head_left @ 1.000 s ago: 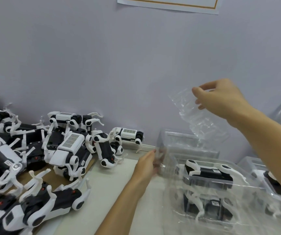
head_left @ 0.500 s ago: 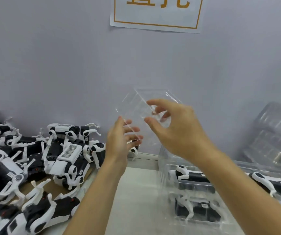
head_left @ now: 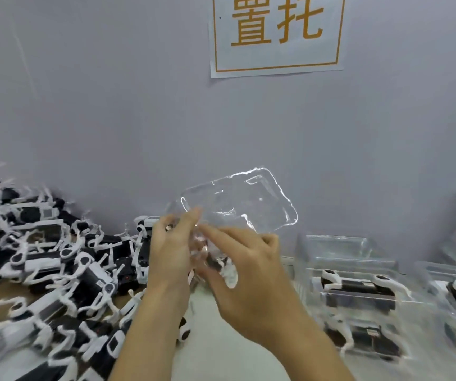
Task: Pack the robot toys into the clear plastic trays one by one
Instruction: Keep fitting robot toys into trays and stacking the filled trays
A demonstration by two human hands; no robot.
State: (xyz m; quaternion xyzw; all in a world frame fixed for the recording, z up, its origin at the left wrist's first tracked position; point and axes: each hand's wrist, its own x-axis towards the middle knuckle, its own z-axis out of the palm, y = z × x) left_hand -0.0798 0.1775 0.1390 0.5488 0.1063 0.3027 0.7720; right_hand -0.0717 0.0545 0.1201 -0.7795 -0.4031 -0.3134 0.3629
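- Head view, centre of the frame: both hands hold one empty clear tray (head_left: 238,204) up in front of the wall, tilted, its far corner toward the upper right.
- Left hand (head_left: 170,253) has fingers curled onto the tray's lower left edge; right hand (head_left: 249,270) pinches the lower edge beside it, the fingertips nearly touching.
- A second ago the right hand alone lifted this tray at the right of the frame while the left rested on a packed stack; now the left has joined and the tray has moved to the middle.
- Loose robot toys (head_left: 56,270) lie heaped at the left on the worktop (head_left: 235,358); packed trays (head_left: 358,292) with toys inside sit at the lower right.
- By my reading, a fresh tray is ready and the next toy must come from the heap, which would need one hand freed.
- Thin clear plastic may flex or slip.
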